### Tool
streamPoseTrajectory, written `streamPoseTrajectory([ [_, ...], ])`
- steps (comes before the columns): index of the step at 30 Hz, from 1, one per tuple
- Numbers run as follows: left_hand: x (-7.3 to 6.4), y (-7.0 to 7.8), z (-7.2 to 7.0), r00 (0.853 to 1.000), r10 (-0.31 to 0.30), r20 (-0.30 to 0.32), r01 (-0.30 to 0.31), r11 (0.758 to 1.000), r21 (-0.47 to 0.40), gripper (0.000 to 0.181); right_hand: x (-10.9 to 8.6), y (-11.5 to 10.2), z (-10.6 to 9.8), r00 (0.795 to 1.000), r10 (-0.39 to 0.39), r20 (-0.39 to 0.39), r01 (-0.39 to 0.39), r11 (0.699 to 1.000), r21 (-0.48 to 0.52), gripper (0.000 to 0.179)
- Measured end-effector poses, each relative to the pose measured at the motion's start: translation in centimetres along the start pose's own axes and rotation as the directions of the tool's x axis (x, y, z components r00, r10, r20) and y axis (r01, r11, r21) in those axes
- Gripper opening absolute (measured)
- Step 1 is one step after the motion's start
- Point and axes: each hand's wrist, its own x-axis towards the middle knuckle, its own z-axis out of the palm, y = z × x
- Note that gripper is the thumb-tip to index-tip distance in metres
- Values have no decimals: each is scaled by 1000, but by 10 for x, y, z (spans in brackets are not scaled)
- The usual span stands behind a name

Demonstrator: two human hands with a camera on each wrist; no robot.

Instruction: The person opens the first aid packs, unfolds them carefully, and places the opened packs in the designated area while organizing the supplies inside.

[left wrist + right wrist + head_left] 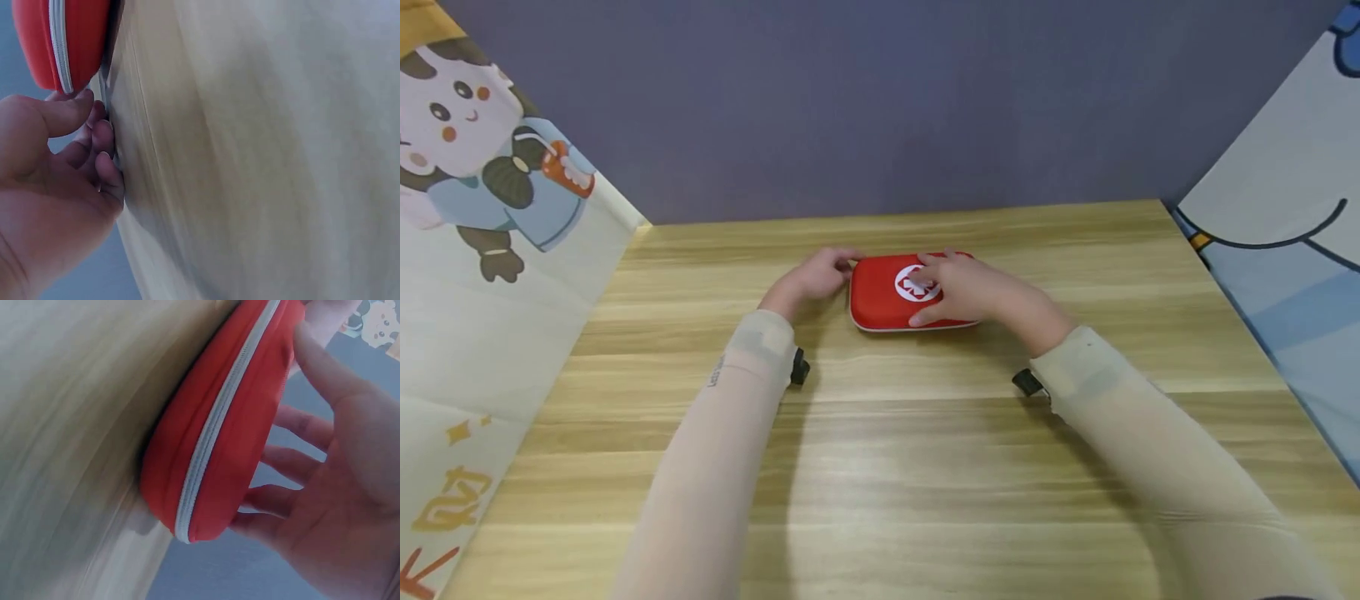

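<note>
A red zippered first-aid case with a white round emblem lies flat towards the back of the wooden table. At its left end, my left hand has its fingers curled and thumb close to them. In the left wrist view the thumb tip is by the case's corner, where the grey zipper runs. Whether a zipper pull sits between thumb and finger is hidden. My right hand rests spread over the case's right part, thumb at the front top edge and fingers across the top. The zipper looks closed along the front.
A grey-blue wall panel rises behind the table. Cartoon-printed sheets stand along the left side and the right side. Small black wrist devices hang under both sleeves.
</note>
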Motion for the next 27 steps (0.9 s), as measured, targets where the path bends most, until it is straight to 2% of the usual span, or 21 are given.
streamPoseTrajectory([
  [2, 0, -1, -1, 1000, 13, 15, -13, 1000, 8, 51, 2, -2, 0, 999, -13, -31, 12, 1000, -17, 74],
  [7, 3, -2, -3, 996, 38, 82, -46, 993, 104, 51, 1, -2, 1, 997, -36, -73, 32, 998, -55, 69],
  [11, 3, 2, -7, 989, -11, 149, 11, 1000, -4, 57, 0, -3, 1, 996, -27, -82, 23, 998, -59, 68],
  [14, 3, 5, -9, 980, -67, 187, 89, 990, -108, 60, -1, -3, 2, 997, -14, -81, 9, 998, -61, 68],
  [16, 4, 6, -9, 975, -97, 199, 125, 983, -133, 59, -1, -4, 2, 997, -8, -79, 3, 998, -65, 68],
  [20, 4, 6, -10, 969, -135, 208, 165, 977, -133, 53, -1, -3, 3, 997, -8, -75, 3, 998, -64, 69],
  [24, 4, 9, -9, 969, -143, 201, 164, 982, -95, 47, -2, -3, 3, 997, -5, -73, 1, 999, -47, 69],
  [27, 4, 10, -8, 969, -140, 204, 155, 986, -58, 49, -2, -2, 3, 997, -8, -73, 5, 999, -39, 69],
])
